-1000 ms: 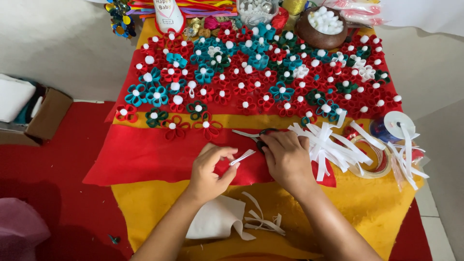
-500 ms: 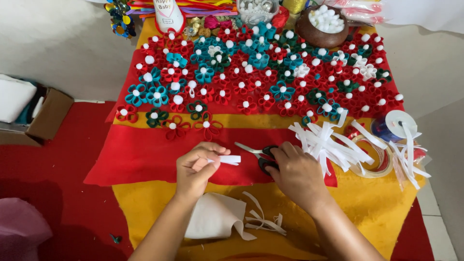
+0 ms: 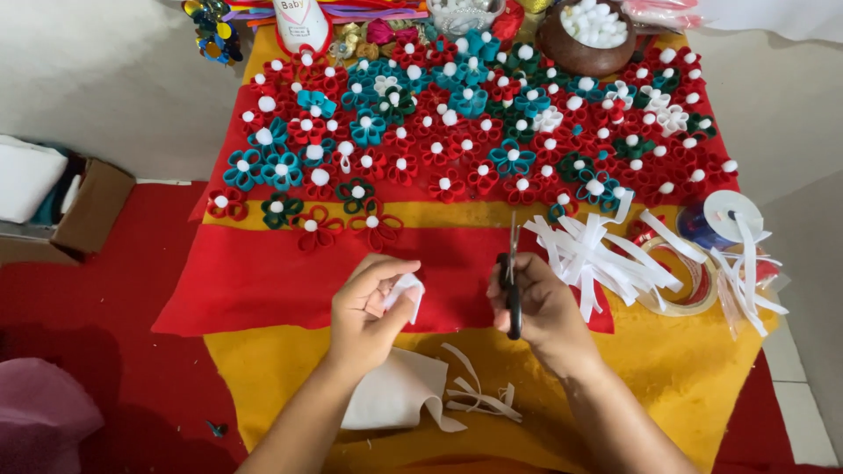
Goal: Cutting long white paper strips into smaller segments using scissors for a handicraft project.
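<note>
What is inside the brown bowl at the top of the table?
The brown bowl holds a heap of small white balls that rises to its rim. Whatever lies beneath the top layer, and the bowl's bottom, is covered.

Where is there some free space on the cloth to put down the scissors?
The red felt is bare left of the left hand, below the felt flowers. The yellow cloth is bare right of the right hand, below the white strips. Crowded: the flower area, strips and tape roll.
</note>
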